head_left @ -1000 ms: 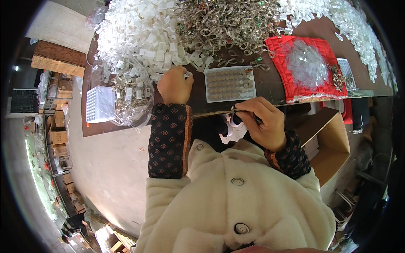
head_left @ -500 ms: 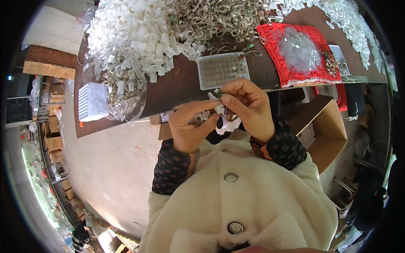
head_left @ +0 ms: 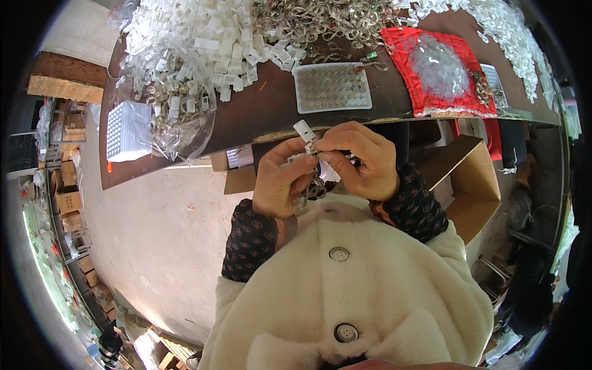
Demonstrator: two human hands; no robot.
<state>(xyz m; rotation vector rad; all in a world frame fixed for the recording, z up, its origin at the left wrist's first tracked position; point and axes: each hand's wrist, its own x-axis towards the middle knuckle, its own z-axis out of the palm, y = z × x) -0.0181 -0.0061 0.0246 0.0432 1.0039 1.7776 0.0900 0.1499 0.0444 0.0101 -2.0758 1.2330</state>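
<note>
Close to the table's front edge, both hands meet around a small white plastic case [head_left: 304, 130]. My left hand [head_left: 280, 176] is closed, with thumb and forefinger pinching the lower part of the case. Clear coiled wire [head_left: 313, 188] hangs below the fingers. The fingertips of my right hand [head_left: 364, 159] are pressed together at the case's lower end, on a small part mostly hidden by the fingers. Just beyond the hands, a white tray [head_left: 333, 111] holds rows of round, coin-like discs.
White plastic cases [head_left: 216, 37] are heaped at the back left, beside a pile of coiled wires [head_left: 327, 24]. A clear bag [head_left: 179, 123] and a white grid tray [head_left: 128, 132] lie left. Right are a red cloth [head_left: 410, 80] with clear pieces and an open cardboard box [head_left: 481, 191].
The white case now points up and away above my left fingers. My right hand has lowered slightly, its fingertips closing in at the case's lower end. Coiled wire now shows below the hands.
</note>
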